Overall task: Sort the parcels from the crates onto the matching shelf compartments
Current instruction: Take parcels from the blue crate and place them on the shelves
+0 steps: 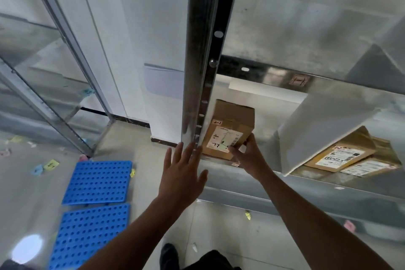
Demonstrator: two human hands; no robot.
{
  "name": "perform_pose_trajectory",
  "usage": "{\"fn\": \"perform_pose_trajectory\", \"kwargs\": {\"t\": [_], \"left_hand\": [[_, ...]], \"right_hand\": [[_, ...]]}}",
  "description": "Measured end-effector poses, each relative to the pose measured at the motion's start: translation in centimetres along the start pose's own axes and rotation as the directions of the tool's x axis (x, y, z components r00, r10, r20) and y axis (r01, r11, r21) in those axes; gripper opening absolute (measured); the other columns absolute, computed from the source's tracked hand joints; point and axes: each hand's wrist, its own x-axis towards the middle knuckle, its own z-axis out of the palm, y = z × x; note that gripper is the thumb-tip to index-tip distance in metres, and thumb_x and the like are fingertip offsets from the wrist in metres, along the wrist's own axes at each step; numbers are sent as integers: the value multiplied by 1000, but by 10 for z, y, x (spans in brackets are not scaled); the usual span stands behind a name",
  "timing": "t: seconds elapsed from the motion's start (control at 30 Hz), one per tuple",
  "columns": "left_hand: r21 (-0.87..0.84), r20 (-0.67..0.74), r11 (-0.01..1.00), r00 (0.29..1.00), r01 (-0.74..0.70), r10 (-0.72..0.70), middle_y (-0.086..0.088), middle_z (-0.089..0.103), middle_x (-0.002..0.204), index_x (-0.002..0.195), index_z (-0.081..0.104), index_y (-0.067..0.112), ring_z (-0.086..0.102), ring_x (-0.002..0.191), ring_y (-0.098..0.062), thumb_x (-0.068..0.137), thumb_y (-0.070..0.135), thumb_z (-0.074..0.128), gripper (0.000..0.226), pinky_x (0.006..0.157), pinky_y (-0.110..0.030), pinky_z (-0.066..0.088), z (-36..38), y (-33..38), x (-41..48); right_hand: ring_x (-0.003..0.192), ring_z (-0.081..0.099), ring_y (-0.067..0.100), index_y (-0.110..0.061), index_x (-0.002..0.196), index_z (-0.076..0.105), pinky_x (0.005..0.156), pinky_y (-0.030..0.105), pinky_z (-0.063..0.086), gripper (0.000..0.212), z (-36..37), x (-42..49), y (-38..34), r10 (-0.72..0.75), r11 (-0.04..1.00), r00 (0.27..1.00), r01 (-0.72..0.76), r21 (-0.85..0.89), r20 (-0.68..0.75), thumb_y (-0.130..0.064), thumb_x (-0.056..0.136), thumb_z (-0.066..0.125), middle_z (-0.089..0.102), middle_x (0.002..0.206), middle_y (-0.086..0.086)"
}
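One parcel (pixel 228 129) on shelf (pixel 274 184), right-hand grip (pixel 247 155) clasping its near corner.

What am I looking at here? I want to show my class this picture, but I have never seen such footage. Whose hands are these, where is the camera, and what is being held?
The one picture comes from a camera worn on a person's head, looking forward and down, so both bare arms reach in from below. There is no machine. The right hand grips the near corner of a brown cardboard parcel with a white label, which sits at the left end of a metal shelf, just behind an upright steel post. The left hand is open, fingers spread, holding nothing, close to the post. Further right on that shelf lie more labelled parcels. On the floor to the left lie two blue perforated mats.
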Motion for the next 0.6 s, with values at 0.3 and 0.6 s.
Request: {"fn": "perform_pose_trajectory", "kwargs": {"t": [0.3,0.6], "left_hand": [[-26,10,1000,1000,-13,13,1,20,169,159,23,30,11,157,-28,97,65,41,73,125,-51,-1,-3,-6,4],[-45,-48,998,998,46,-48,1,19,170,159,22,29,7,158,-28,99,61,43,71,127,-54,3,-17,17,-10]], "right_hand": [[119,60,16,-26,133,40,74,7,54,52,3,7,-6,33,997,999,-35,-64,-23,-16,96,74,60,122,-12],[150,39,21,-31,156,27,118,45,38,74,-12,-53,-9,54,997,998,-53,-51,19,-47,96,66,34,166,-4]]}}
